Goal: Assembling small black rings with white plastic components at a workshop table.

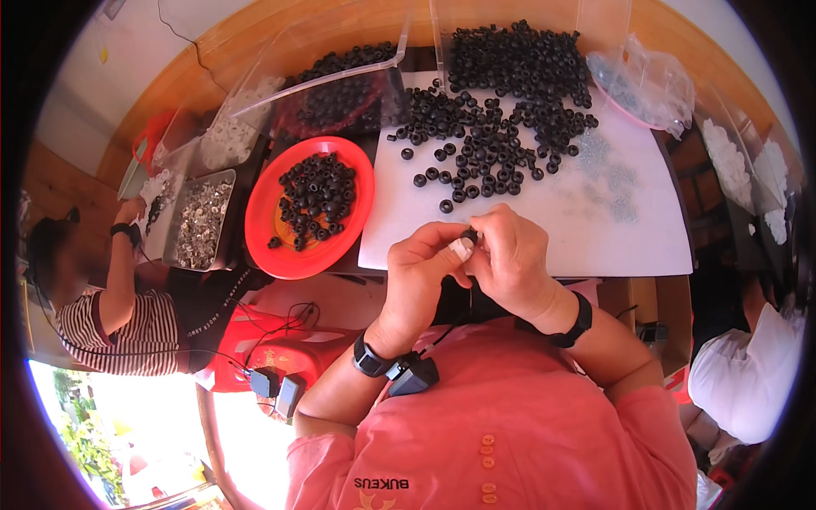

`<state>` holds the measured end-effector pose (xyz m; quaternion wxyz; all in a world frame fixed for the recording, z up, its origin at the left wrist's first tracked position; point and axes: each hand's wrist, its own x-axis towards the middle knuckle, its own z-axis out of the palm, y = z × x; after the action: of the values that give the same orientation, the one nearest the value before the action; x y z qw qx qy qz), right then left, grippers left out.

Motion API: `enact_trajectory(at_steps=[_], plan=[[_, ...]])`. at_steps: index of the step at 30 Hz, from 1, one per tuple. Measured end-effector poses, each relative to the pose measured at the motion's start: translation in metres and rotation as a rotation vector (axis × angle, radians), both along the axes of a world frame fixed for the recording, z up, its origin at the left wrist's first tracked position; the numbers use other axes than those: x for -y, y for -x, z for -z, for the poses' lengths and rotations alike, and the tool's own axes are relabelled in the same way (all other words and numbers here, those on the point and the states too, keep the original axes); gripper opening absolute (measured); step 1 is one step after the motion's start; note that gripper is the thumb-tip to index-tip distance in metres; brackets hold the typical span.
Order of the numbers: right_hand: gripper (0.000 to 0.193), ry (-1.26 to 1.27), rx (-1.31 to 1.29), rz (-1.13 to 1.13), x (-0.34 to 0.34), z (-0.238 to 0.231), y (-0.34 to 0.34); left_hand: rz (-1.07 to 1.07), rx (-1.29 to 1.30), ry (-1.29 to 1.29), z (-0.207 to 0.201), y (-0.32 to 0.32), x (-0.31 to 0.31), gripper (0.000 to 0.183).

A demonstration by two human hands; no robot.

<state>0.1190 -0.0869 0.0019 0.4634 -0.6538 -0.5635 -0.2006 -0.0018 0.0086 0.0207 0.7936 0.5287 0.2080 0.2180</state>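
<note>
My left hand [418, 265] and my right hand [513, 255] meet at the near edge of a white board [633, 242]. Between their fingertips they pinch a small black piece [471, 235], mostly hidden by the fingers. It looks like the loose round black pieces with holes [489, 161] piled on the board ahead. White tape [461, 248] wraps my left thumb. To the left of the hands, a red oval plate [262, 200] holds more black pieces [316, 191]. Tiny clear bits [612, 183] are scattered on the board's right side.
Clear plastic bins [399, 55] stand at the back with black pieces. A plastic bag [667, 85] lies on a pink dish at the back right. Left stands a metal tray of small metal parts [202, 223], near a person in a striped shirt [127, 331]. Another person's white sleeve [748, 374] shows right.
</note>
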Motion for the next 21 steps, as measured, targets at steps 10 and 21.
enact_trajectory(at_steps=[10, 21], plan=[[0.031, 0.013, 0.016, -0.150, 0.001, 0.000, -0.002, 0.164, -0.038, -0.085, 0.008, 0.003, -0.014, 0.009], [0.030, 0.055, -0.137, -0.191, 0.012, -0.007, 0.004, 0.158, -0.044, -0.076, 0.000, 0.007, -0.013, 0.010]])
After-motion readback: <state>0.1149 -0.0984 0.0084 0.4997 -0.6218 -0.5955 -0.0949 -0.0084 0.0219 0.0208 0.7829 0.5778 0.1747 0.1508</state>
